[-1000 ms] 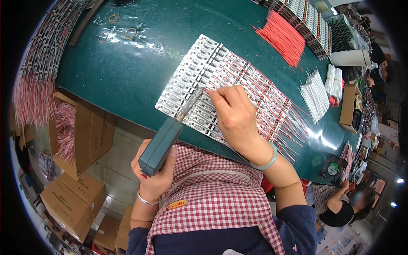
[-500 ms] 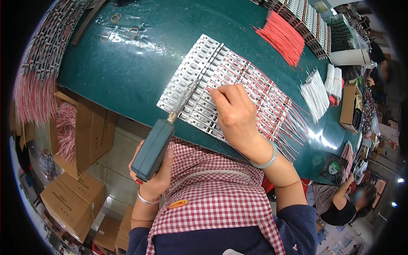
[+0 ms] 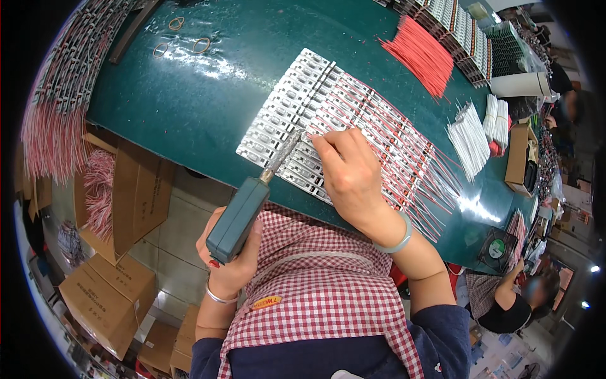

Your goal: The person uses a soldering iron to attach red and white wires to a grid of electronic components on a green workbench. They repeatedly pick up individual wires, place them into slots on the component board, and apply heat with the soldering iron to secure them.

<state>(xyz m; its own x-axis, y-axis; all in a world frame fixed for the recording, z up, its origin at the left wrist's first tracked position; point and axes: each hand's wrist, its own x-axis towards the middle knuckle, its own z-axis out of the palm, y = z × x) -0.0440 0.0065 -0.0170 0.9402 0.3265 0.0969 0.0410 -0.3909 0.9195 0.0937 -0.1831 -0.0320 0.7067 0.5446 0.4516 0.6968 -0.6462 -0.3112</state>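
My left hand [image 3: 243, 265] is closed around the dark green handle of a soldering gun [image 3: 238, 218]. Its metal shaft slants up and right, with the tip low over a sheet of white battery-holder-like parts [image 3: 268, 126] set in rows. Beside that tip, the thumb and index finger of my right hand [image 3: 350, 177] pinch a thin red wire [image 3: 310, 135], mostly hidden by the fingers. Many red and white wires [image 3: 404, 167] trail from the sheet toward the right. The exact contact between tip, wire and part is too small to make out.
On the green table lie a bundle of red wires [image 3: 420, 57], white wires [image 3: 468, 142] and rubber bands [image 3: 201, 45]. Stacked wired parts [image 3: 69, 88] stand at the left, more stacks [image 3: 454, 28] at the far right. Cardboard boxes [image 3: 107, 303] sit below; another person [image 3: 521, 303] works at right.
The soldering gun in my left hand has shifted slightly right, its tip a little nearer to me along the sheet. My right hand stays almost where it was.
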